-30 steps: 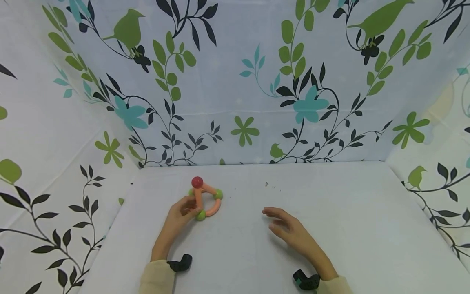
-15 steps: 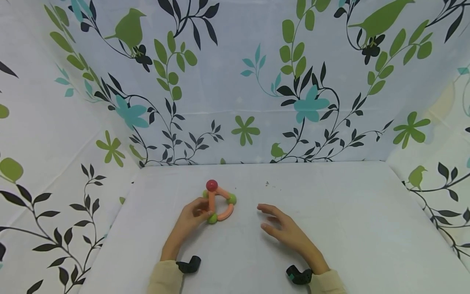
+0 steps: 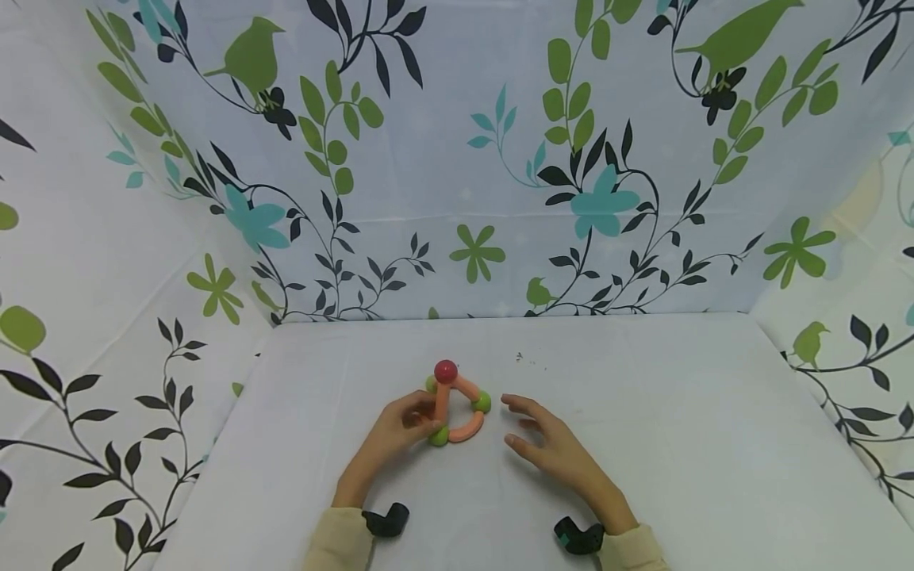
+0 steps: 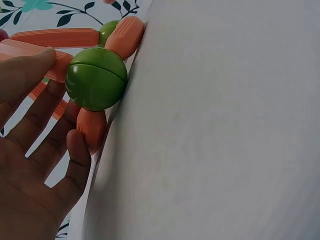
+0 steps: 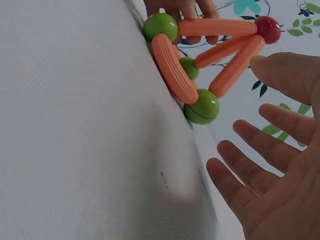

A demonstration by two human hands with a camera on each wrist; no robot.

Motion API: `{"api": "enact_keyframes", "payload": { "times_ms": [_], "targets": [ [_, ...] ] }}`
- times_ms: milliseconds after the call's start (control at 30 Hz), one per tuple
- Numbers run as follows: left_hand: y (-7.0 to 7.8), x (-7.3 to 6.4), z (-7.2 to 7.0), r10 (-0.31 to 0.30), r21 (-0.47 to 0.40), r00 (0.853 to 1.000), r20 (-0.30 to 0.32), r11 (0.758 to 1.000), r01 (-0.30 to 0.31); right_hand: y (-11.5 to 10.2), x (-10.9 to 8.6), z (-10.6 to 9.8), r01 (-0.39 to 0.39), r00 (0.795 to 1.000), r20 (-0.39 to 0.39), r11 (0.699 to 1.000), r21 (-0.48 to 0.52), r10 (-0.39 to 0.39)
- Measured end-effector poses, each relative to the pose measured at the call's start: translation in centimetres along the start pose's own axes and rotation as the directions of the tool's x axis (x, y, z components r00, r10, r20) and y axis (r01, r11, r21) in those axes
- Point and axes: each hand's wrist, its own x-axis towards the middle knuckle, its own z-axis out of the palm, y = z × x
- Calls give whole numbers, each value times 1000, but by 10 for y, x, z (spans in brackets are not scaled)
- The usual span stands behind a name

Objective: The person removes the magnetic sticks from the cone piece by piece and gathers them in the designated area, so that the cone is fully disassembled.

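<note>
On the white table (image 3: 643,412), the left hand (image 3: 398,428) pinched a ball-and-rod frame (image 3: 467,388), likely light, stiff and best held by its rods (image 5: 217,27), the right hand (image 3: 553,446) empty at right.

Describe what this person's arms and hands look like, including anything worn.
The left hand and right hand are bare. The left sleeve and right sleeve are plain beige. The left wrist camera and right wrist camera are black, the right one bearing a small green mark.

Leaf-printed cloth (image 3: 421,159) around a white tabletop (image 3: 714,444) shows a screened-off booth.
</note>
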Motion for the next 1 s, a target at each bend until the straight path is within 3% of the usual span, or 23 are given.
{"api": "enact_keyframes", "payload": {
  "times_ms": [700,867,1000],
  "targets": [
    [22,10,36,46,-32,987,156,999,-42,6,-5,0,43,996,-72,993,-113,-51],
    [27,12,45,48,-43,984,174,998,-41,11,-9,-3,6,991,-132,988,-151,-26],
    [30,14,54,58,-49,981,185,998,-50,16,-13,-7,13,979,-196,976,-215,-57]
  ]
}}
